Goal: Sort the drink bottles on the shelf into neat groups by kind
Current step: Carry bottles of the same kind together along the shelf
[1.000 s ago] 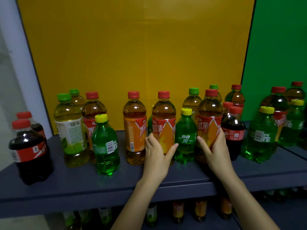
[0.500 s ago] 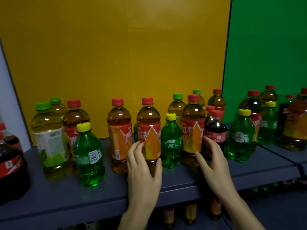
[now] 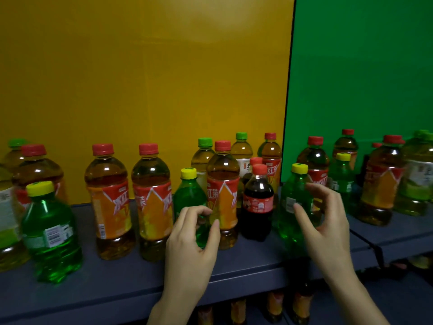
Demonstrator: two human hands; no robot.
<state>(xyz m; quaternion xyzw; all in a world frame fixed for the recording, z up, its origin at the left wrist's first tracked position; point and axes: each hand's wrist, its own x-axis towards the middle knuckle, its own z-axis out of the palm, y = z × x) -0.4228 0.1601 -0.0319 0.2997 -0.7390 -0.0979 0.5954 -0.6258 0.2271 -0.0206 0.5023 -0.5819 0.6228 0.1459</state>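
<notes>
Holding amber liquid, tea bottle [image 3: 152,200] stands.

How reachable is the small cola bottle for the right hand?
Probably yes: the cola bottle stands front-row, bare shelf before it; the open right hand is nearby, only a green soda bottle between.

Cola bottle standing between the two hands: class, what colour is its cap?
Red. The cola bottle shows its cap best in the head view.
</notes>
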